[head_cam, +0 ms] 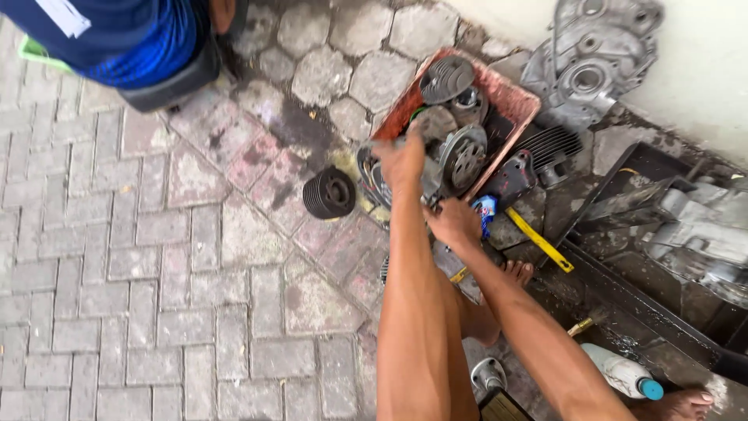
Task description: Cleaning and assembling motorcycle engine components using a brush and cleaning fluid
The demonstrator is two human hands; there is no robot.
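My left hand (pixel 401 160) reaches up to the near edge of the rusty reddish rectangular metal tray (pixel 520 100) in the upper middle of the frame, its fingers curled down over a grey metal engine part (pixel 430 181) at the tray's lower corner; it looks like a grasp, though the back of the hand hides the fingertips. My right hand (pixel 452 221) sits just below and to the right of it, clenched around the lower end of that same grey part, close to a small blue-and-white wrapper (pixel 485 209) lying on the ground.

The tray is heaped with dark, greasy finned cylinder pieces, among them a round finned cylinder head (pixel 446 78) at the top and a grey ribbed disc-shaped part (pixel 463 154) just right of my left hand. Left of the tray, apart from it, a black finned round cylinder (pixel 329 192) stands alone on the grey and pink paving bricks (pixel 156 273).

A yellow flat bar tool (pixel 539 239) lies slanted to the right of my right hand. Against the pale wall in the upper right leans a silver cast-metal engine casing (pixel 592 54). A black oily metal pan (pixel 623 304) fills the right side. A white plastic bottle with a blue cap (pixel 623 374) lies at the lower right, near my bare foot (pixel 678 404). Another person in blue clothing (pixel 132 35) is at the upper left.
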